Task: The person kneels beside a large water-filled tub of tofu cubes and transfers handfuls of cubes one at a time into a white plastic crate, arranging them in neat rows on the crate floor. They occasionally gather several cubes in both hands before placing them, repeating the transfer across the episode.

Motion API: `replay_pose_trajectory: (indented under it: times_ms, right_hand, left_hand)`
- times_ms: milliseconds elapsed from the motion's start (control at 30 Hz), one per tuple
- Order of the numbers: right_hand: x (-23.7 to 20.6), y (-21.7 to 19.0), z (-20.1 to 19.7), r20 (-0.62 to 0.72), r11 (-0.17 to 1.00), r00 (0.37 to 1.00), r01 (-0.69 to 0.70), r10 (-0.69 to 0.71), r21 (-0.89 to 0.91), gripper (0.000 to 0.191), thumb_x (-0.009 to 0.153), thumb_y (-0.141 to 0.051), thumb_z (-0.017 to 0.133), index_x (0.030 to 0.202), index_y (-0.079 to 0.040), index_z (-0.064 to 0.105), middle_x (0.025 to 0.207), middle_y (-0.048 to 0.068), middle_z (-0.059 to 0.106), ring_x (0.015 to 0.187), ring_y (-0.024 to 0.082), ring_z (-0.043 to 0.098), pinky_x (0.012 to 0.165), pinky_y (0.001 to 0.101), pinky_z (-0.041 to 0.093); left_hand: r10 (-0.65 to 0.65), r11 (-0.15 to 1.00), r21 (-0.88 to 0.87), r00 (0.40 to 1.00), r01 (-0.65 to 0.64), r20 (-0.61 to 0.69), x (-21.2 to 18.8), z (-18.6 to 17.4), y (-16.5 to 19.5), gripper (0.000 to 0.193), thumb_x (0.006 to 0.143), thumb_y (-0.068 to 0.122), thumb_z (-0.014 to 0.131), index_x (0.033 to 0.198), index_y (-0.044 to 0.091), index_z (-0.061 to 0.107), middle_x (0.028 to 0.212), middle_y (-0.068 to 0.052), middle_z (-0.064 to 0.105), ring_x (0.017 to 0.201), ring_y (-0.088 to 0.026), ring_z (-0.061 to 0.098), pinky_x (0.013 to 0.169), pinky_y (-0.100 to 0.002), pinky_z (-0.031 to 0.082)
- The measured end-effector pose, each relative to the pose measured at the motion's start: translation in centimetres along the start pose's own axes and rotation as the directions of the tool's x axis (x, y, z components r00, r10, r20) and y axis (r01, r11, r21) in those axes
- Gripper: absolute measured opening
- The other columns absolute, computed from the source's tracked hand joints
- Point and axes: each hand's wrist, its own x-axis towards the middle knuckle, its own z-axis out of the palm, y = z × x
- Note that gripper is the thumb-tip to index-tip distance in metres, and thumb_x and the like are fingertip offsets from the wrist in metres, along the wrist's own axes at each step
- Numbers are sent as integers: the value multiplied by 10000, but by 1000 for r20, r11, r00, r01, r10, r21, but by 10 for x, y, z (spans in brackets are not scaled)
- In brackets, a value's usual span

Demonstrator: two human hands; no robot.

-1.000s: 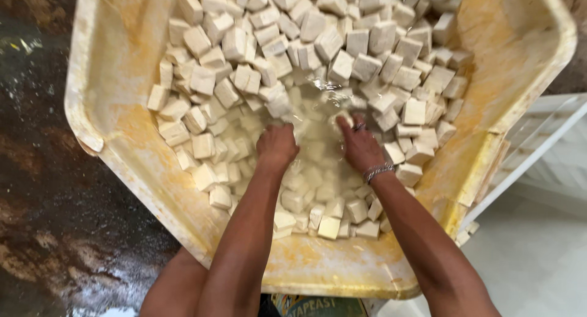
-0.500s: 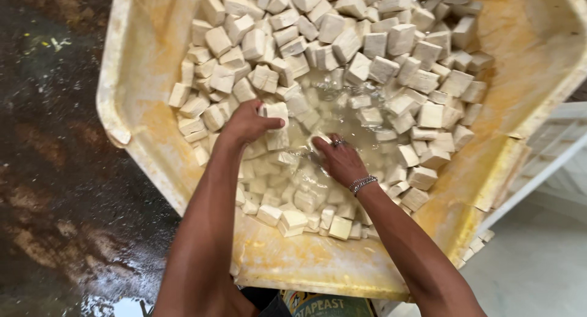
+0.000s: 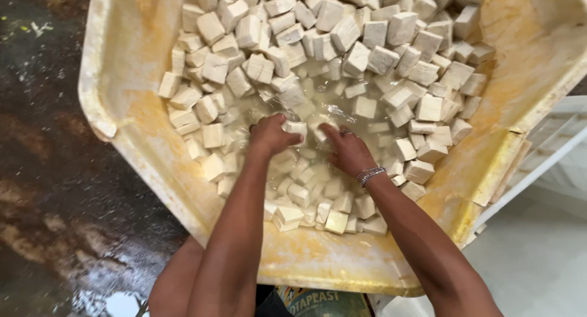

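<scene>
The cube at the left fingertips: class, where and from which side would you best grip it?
Probably across two opposite flat side faces of the cube, coming from above: it lies in water, its top is exposed, and the left hand already touches it. A light pinch seems wise.

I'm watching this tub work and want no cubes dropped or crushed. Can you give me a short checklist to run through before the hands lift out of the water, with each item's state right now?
1. Left hand has a cube at its fingertips: ok.
2. Right hand closed on a cube: cannot tell, its fingers are under water.
3. Both hands well inside the yellow tub, away from the rim: ok.
4. Bracelet clear of the cubes: ok, it sits on the wrist above them.
5. Water in the middle clear enough to see submerged cubes: ok.
6. Floor beside the tub dry: not ok, it looks wet.
</scene>
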Motion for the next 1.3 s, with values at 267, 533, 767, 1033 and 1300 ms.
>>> replay_pose_trajectory:
  times_ms: [267, 533, 767, 1033, 1300]
  right_hand:
    - [-38, 2, -22, -10, 927, 991, 132, -137, 351, 810, 776, -100, 785, 1478, -165, 388, 1342, 188, 572, 932, 321, 684, 809, 432, 591]
    - [-60, -26, 5, 364, 982, 917, 186, -163, -27, 866, 793, -149, 794, 1530, -314, 370, 1175, 187, 600, 974, 369, 678, 829, 490, 567]
    - [-59, -15, 8, 436, 972, 891, 198, -125, -125, 1057, 755, -185, 829, 1596, -379, 219, 1264, 210, 567, 937, 380, 693, 805, 483, 576]
    - [-55, -19, 14, 512, 930, 850, 278, -121, -241, 1032, 756, -333, 863, 1561, -396, 220, 1267, 201, 548, 946, 370, 688, 768, 466, 594]
    - [-58, -16, 10, 377, 987, 918, 152, -125, -43, 957, 785, -211, 847, 1540, -317, 268, 1204, 190, 602, 936, 382, 695, 793, 487, 574]
  left_hand:
    - [-57, 998, -17, 998, 57, 41, 3, 25, 23, 683, 667, 481, 854, 1264, 201, 674, 1231, -121, 714, 1164, -326, 654, 1024, -483, 477]
    - [114, 953, -294, 983, -68, 141, 9, -26, -1, 717, 680, 331, 835, 1323, 115, 604, 1289, -133, 711, 1148, -261, 701, 1015, -376, 540]
    - [63, 983, 129, 903, -130, 424, -21, -72, 14, 791, 691, 270, 830, 1407, 131, 524, 1361, -173, 627, 1207, -326, 633, 1043, -403, 511]
    - [169, 985, -113, 856, -130, 489, -22, -49, 12, 739, 661, 289, 875, 1321, 81, 614, 1244, -141, 716, 1123, -272, 681, 990, -375, 527]
    - [119, 777, -628, 966, 52, 228, 17, -6, 11, 715, 705, 400, 870, 1268, 8, 668, 1146, -171, 758, 996, -269, 702, 843, -359, 561]
